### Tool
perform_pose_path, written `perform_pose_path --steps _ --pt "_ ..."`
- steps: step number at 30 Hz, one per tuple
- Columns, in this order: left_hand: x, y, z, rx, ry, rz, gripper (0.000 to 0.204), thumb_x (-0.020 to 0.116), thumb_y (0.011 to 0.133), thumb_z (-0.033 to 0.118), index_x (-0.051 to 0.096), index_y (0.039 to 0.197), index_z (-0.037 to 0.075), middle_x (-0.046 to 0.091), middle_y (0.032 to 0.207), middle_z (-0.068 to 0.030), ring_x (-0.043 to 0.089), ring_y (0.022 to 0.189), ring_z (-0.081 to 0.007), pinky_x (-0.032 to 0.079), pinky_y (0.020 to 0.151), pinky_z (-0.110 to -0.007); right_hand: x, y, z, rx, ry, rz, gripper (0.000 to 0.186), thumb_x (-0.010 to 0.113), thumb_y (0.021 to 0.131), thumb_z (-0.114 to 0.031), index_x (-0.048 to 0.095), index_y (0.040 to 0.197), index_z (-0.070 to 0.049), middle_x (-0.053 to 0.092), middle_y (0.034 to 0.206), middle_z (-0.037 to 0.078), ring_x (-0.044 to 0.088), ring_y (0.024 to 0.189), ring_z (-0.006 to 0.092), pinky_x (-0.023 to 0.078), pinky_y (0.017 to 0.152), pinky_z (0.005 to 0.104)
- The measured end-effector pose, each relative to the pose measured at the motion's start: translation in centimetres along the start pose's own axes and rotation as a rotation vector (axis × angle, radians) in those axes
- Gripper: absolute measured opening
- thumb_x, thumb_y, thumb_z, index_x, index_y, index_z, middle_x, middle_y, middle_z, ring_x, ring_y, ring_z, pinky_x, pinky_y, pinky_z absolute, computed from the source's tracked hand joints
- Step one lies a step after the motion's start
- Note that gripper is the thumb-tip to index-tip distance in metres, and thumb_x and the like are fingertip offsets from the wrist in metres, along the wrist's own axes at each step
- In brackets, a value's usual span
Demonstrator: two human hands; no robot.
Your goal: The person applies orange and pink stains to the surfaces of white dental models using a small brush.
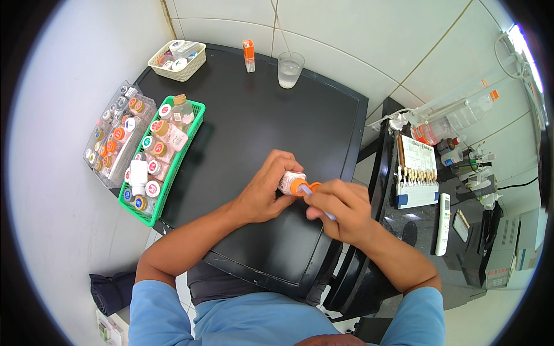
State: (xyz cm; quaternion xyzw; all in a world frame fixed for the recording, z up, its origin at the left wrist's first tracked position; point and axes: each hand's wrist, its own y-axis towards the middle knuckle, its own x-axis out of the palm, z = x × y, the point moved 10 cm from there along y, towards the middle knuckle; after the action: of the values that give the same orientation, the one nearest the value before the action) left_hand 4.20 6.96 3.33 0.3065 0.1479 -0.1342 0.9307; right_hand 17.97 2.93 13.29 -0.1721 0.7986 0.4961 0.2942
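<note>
Sitting at the far left, a clear plastic rack [149, 109] is packed with small capped bottles, their lids orange, white and gold. Just beside it, a green basket [175, 167] on the black surface [259, 115] holds two uneven lines of clear bottles with pinkish contents; their caps are white or gold, many with coloured round labels, and a plain white bottle [138, 176] rests on top of the others. Near the far edge, a cream basket [184, 74] contains several round tubs and clear cases, and a slim orange-and-white box [249, 56] stands upright to its right.

Closer in, the left hand [270, 187] is curled around a small clear bottle [290, 182] of pinkish contents, held tilted above the surface, its orange neck turned rightward. Well beyond it stands a clear cup [289, 64] partly filled with cloudy liquid, with a thin rod rising from it. The right hand [343, 210] pinches a pale stick [307, 190] between thumb and fingers, its tip at the orange neck; whether it goes inside cannot be told. On the side surface [410, 230] lie a board with ivory tabs [418, 173] and a white remote [443, 225], with a clear capped bottle [468, 112] behind.
</note>
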Motion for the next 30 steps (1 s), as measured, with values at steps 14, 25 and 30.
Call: perform_pose_path --steps 14,25,30 --pt "-0.8 -0.2 -0.6 -0.067 0.000 0.068 0.051 0.086 0.086 -0.001 0.059 0.129 0.008 0.058 0.125 -0.0141 0.064 0.107 -0.0268 0.054 0.090 -0.038 1.0 0.0 0.5 0.089 0.041 -0.081 0.025 0.090 0.089 -0.020 0.081 0.107 -0.006 0.074 0.091 0.005 0.070 0.066 0.0208 0.052 0.056 0.0341" --pt "-0.6 -0.2 -0.9 -0.067 0.029 0.064 0.056 0.094 0.082 0.003 0.059 0.126 0.007 0.059 0.123 -0.0140 0.065 0.109 -0.0289 0.055 0.092 -0.040 0.9 -0.4 1.3 0.180 0.144 -0.028 0.022 0.088 0.093 -0.017 0.080 0.110 -0.006 0.074 0.084 0.009 0.068 0.062 0.0255 0.050 0.056 0.0352" --pt "-0.6 0.1 -0.5 -0.082 0.051 0.066 0.055 0.096 0.082 0.006 0.059 0.123 0.006 0.060 0.121 -0.0142 0.066 0.105 -0.0284 0.056 0.088 -0.039 0.3 -0.3 1.4 0.127 0.052 0.038 0.021 0.088 0.094 -0.018 0.080 0.109 -0.006 0.071 0.080 0.009 0.066 0.061 0.0264 0.049 0.055 0.0361"
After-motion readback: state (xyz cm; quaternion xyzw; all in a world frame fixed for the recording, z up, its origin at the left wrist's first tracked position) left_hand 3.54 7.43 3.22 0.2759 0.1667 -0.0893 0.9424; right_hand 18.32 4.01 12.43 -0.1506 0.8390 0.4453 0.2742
